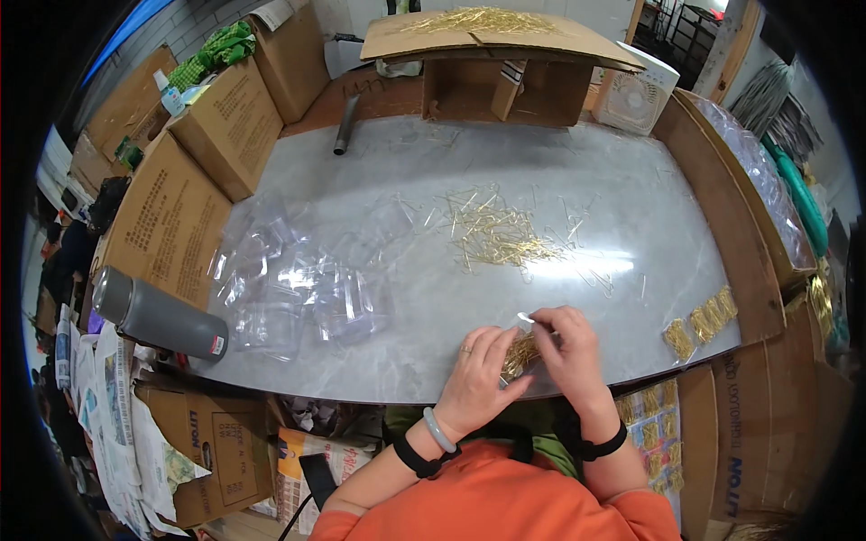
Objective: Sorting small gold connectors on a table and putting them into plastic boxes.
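Near the front edge of the table, my left hand (476, 368) is closed around a small clear pack of gold wire hooks (520, 355). My right hand (570, 346) is closed at the other side of that pack, its thumb and fingers at the top by a small whitish piece (525, 317). The fingers partly cover the pack. Beyond my hands lies a loose pile of gold wire hooks (496, 230), with single hooks scattered around it. To the left is a heap of clear plastic boxes or bags (316, 279); which, I cannot tell.
Several filled packs (708, 320) sit at the table's right edge. A grey bottle (162, 316) lies at the left front. A cardboard box (505, 86) with hooks on top and a white fan (637, 90) stand at the back. Cardboard walls (162, 216) border the left.
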Available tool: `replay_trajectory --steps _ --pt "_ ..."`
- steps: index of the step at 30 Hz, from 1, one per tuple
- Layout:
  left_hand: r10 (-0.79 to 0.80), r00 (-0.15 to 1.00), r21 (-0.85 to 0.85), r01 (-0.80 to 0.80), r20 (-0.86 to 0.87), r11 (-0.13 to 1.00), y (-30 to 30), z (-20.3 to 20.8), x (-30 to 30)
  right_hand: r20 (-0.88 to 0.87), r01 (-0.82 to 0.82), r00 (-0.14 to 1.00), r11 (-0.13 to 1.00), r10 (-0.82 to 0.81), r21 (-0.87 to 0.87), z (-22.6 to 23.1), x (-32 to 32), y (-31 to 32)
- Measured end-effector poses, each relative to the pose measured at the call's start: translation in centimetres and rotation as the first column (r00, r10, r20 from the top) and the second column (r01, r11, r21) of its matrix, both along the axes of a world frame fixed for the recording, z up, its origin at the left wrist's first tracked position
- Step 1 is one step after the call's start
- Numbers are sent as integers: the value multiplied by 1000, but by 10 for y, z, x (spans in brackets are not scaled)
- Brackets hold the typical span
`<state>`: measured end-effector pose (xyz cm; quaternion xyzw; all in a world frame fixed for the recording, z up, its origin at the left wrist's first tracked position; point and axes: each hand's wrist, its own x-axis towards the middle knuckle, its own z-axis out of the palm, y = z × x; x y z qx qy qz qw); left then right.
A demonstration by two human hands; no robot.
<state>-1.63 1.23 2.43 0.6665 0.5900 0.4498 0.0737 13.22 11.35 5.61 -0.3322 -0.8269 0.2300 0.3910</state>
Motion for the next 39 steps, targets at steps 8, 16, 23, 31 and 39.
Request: replay_trajectory --steps 8,16,23,31,39 --pt "-14 999 8 14 49 1000 1 1 -1 -404 55 868 863 -290 -502 -11 10 -9" --pt "-43 998 6 42 51 999 1 0 0 -21 271 963 963 -270 18 -14 15 -12" --pt "-56 997 -5 56 49 998 3 1 1 -247 150 918 849 -310 -506 -13 19 -3" --pt "-46 999 -25 47 29 999 2 3 0 -301 -21 907 682 -295 -731 -18 16 -8" --pt "-45 999 -29 46 17 999 1 3 1 -16 75 997 967 -81 -243 8 31 -24"
